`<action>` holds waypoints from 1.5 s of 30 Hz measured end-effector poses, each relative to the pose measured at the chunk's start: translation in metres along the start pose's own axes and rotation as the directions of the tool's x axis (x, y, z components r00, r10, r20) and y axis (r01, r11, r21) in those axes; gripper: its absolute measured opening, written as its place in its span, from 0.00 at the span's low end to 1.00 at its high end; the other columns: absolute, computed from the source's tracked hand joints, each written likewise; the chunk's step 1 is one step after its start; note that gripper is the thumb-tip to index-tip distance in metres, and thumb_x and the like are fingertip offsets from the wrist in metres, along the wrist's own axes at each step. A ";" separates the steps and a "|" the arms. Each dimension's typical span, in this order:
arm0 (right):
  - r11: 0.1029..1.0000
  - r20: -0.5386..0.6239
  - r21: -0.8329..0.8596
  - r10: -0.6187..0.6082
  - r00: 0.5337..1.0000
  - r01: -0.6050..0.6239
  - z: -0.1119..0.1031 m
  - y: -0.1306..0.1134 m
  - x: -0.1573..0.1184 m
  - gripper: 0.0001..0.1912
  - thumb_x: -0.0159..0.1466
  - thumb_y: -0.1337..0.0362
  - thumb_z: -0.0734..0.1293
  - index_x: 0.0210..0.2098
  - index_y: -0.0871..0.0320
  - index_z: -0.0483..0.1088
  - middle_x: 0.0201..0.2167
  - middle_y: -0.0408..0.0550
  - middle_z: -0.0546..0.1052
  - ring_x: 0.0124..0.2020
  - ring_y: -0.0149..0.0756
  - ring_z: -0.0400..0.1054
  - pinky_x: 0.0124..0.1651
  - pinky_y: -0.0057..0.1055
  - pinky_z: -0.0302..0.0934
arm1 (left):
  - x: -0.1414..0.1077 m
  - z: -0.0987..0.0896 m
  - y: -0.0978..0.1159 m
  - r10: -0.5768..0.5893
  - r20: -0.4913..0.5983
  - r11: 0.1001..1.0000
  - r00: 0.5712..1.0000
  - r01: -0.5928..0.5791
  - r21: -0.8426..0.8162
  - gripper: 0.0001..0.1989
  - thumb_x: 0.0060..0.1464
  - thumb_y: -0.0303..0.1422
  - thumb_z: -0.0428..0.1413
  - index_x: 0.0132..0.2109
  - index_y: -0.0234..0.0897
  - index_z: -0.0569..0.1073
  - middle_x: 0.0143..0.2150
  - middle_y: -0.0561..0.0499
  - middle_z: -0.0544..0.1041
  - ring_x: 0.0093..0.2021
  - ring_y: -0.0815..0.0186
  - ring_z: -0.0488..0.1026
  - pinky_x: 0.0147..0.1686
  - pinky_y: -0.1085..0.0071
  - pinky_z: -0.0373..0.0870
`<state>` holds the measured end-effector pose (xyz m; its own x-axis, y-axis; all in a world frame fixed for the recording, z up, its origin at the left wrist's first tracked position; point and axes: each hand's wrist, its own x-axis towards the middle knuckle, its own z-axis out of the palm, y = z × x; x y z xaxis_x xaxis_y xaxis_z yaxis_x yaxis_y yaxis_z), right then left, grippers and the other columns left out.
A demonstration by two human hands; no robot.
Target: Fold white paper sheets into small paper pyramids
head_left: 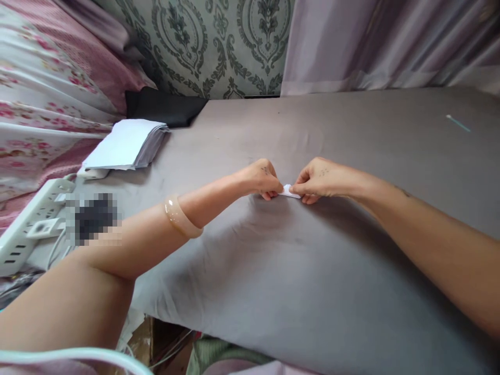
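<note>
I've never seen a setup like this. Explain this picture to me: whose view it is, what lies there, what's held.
There's no machine, just a person's bare left hand and right hand. This single picture comes from a camera worn on that person's head, looking forward and down. Both hands pinch a small white piece, too small to identify. On the grey cloth lie a stack of paper at left and a thin bluish stick at far right.
</note>
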<state>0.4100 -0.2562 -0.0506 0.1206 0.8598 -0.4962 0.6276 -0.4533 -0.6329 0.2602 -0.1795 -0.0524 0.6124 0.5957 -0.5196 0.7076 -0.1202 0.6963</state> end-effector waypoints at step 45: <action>0.643 -0.338 -0.715 -0.661 0.670 0.273 0.078 0.037 -0.055 0.18 0.70 0.67 0.52 0.52 0.62 0.68 0.47 0.56 0.75 0.45 0.43 0.67 0.44 0.36 0.61 | 0.004 0.000 0.018 -0.149 0.047 0.983 0.988 0.143 0.112 0.05 0.39 0.21 0.58 0.21 0.31 0.71 0.18 0.49 0.70 0.24 0.66 0.70 0.31 0.68 0.74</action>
<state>0.3669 -0.3388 -0.0928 -0.0736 0.9551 0.2869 0.9868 0.1114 -0.1178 0.2752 -0.1793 -0.0423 0.5164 0.5690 -0.6400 0.8227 -0.1223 0.5551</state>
